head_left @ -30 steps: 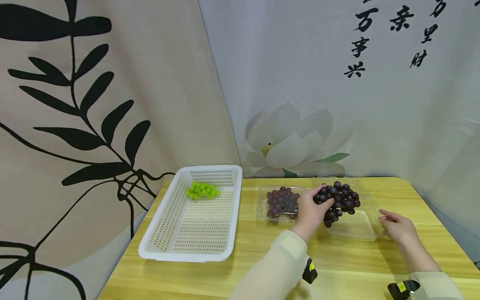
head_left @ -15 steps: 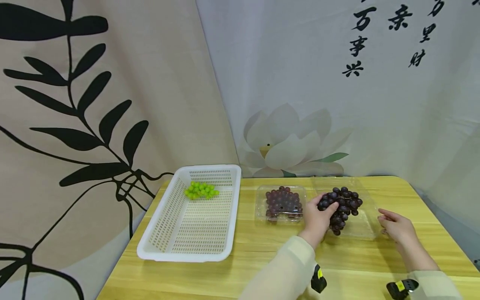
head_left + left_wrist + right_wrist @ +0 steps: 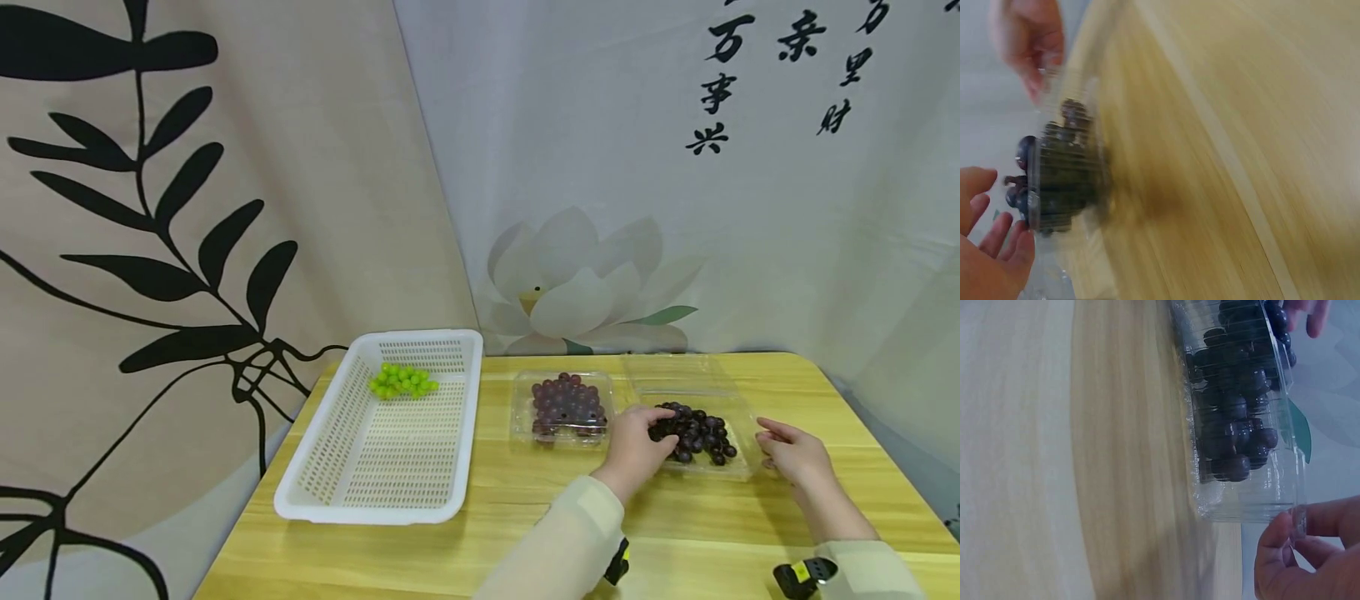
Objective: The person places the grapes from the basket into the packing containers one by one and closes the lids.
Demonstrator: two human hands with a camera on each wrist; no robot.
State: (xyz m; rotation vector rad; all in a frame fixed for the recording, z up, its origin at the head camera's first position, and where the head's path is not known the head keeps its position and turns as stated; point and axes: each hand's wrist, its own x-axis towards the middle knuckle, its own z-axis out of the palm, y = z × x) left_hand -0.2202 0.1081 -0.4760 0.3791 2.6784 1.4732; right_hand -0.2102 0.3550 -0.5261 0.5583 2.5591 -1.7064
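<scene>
A bunch of dark purple grapes (image 3: 697, 433) lies inside an open clear plastic clamshell box (image 3: 738, 467). At the left end of the box my left hand (image 3: 641, 442) is right by the grapes. The left wrist view shows its fingers (image 3: 999, 234) spread and parted from the stem, holding nothing. My right hand (image 3: 798, 458) pinches the box's right rim between thumb and fingers, plain in the right wrist view, where the grapes (image 3: 1235, 425) show through the clear wall. The box's lid (image 3: 678, 375) is folded back behind it.
Left of the open box stands a closed clear box (image 3: 517, 425) of reddish grapes (image 3: 566, 408). Farther left, a white perforated basket (image 3: 375, 510) holds a bunch of green grapes (image 3: 403, 381). All stand on a wooden table (image 3: 525, 517), with printed curtains behind.
The left hand has moved slightly right and lowered the dark grapes into the open box, then let go of them. The right hand keeps its hold on the rim.
</scene>
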